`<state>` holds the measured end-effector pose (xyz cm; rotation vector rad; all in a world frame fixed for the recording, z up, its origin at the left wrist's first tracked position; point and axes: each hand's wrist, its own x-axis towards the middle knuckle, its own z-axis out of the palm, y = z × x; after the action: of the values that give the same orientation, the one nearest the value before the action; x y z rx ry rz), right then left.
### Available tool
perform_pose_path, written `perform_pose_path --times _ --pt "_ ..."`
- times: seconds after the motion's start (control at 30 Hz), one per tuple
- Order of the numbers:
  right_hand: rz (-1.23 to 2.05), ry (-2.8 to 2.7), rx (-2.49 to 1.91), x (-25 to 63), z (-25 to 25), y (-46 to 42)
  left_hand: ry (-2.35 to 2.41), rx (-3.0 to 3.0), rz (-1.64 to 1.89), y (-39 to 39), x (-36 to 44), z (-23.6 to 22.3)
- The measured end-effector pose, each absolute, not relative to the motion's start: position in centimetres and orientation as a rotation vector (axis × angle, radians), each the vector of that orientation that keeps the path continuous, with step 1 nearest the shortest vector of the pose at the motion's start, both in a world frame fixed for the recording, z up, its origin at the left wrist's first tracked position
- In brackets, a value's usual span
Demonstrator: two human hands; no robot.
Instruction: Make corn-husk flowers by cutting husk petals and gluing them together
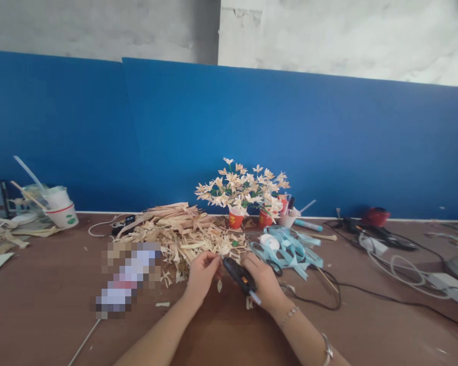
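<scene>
My right hand (265, 282) is wrapped round a black hot glue gun (237, 275), its nozzle pointing away and to the left. A whitish glue stick (255, 297) pokes out of the gun's rear. Just left of the nozzle, my left hand (203, 277) is closed in a pinch; what it pinches is too small to make out. A pale petal-shaped piece (219, 286) shows right below those fingertips. Beyond both hands lies a heap of dried husk strips (187, 229). Cream husk flowers (244, 185) stand behind it in red paper cups (235, 218).
Right of the heap are light blue ribbon (293, 249) and a black cable (328, 306). Farther right lie white cords (404, 274) and a red object (376, 217). A phone-like, pixelated item (127, 279) and a white cup (64, 213) are left. A blue partition (290, 127) bounds the back.
</scene>
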<state>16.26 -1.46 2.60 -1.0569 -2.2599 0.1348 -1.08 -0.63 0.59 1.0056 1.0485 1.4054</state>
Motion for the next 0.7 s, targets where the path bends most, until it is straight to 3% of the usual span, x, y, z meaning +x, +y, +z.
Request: perform_pose_path --times 0.47,0.7 --pt "0.122 -2.267 -1.129 16.36 2.97 -1.60 1.053 0.996 1.406 -0.80 -1.01 1.10" --pt "0.091 -2.166 -1.451 16.73 3.17 -1.50 1.056 1.028 1.417 -0.89 -1.28 1.24"
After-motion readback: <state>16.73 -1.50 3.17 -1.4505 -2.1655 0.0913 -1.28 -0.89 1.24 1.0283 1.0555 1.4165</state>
